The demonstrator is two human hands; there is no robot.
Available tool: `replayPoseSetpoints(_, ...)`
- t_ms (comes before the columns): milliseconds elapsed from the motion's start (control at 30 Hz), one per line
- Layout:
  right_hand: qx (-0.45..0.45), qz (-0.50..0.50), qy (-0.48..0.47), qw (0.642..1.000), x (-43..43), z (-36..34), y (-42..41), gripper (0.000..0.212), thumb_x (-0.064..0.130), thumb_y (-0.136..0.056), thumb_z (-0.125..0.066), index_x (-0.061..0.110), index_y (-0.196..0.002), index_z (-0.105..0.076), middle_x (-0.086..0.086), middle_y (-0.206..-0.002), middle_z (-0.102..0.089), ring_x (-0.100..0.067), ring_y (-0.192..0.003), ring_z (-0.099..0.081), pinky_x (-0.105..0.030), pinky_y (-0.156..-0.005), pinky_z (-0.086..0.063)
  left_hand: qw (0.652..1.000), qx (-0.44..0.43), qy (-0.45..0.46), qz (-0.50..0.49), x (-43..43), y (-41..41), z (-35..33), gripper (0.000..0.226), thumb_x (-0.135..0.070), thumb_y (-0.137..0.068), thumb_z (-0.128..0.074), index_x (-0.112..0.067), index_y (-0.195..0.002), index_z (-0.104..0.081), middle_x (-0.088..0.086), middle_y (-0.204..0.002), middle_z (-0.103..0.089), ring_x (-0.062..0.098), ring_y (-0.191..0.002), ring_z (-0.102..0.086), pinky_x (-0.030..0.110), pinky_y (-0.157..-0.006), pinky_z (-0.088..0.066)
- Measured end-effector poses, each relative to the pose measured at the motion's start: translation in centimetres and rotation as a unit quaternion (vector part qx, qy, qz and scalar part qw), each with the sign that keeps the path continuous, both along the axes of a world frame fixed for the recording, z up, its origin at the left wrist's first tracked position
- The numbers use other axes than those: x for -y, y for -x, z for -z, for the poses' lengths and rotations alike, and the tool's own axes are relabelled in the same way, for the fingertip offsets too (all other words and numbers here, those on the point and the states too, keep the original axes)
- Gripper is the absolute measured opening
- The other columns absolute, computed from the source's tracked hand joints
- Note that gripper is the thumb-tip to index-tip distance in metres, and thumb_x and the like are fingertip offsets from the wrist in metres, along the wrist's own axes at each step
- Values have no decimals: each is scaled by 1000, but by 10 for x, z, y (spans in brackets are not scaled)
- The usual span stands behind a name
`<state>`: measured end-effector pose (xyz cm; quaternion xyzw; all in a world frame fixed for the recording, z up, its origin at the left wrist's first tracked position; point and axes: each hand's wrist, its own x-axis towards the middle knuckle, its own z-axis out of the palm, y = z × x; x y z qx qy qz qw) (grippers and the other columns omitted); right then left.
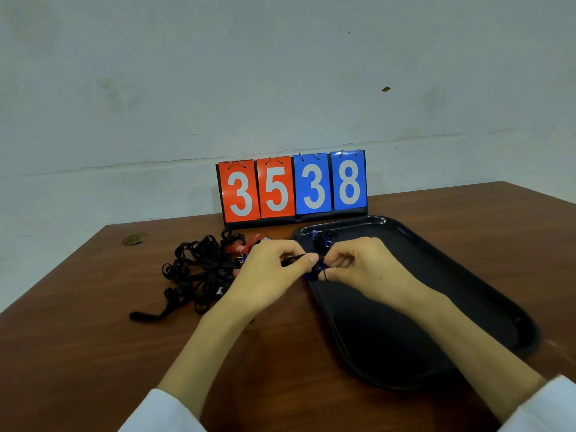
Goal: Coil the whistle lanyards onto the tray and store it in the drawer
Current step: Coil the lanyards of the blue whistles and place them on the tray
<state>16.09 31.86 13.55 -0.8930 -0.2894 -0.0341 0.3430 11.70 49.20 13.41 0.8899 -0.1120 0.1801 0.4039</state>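
Observation:
A black tray (452,275) lies on the right half of the brown table. One coiled lanyard with a blue whistle (322,237) sits in the tray's far left corner. My left hand (268,272) and my right hand (364,266) meet over the tray's left rim. Between them they pinch a blue whistle with black lanyard (313,272), mostly hidden by the fingers. A tangled heap of black lanyards (199,269) with red whistles (240,246) lies on the table left of my left hand.
A flip scoreboard (293,188) showing 35 and 38 stands at the table's back edge against the wall, just behind the tray. A small round fitting (134,239) is set in the table's far left corner. No drawer is in view.

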Motion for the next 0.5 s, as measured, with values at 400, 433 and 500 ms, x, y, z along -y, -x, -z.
replayPoseSetpoints(400,-140,-136,-133,972,0,-11,9,6,6,-78,-69,12,-80,-67,1,-70,-69,-8,-64,-65,-19,-64,-53,997,-58,51,18,-18,-4,-5,30,-38,-86,-55,-18,-64,-63,-7,-55,-57,1,-48,-51,8,-54,-43)
replayPoseSetpoints(433,-146,-135,-156,968,0,-12,9,7,5,-79,-68,12,-80,-67,1,-69,-69,-8,-64,-65,-19,-63,-53,995,-73,58,17,-18,-4,-5,35,-38,-89,-51,-15,-64,-61,-5,-52,-55,2,-47,-50,8,-54,-42)
replayPoseSetpoints(500,-165,-129,-201,957,1,-13,8,8,3,-80,-67,11,-81,-67,1,-69,-70,-9,-65,-66,-20,-63,-53,993,-86,73,25,-15,-2,-6,42,-34,-94,-45,-12,-61,-60,-7,-49,-55,2,-49,-51,7,-63,-43)
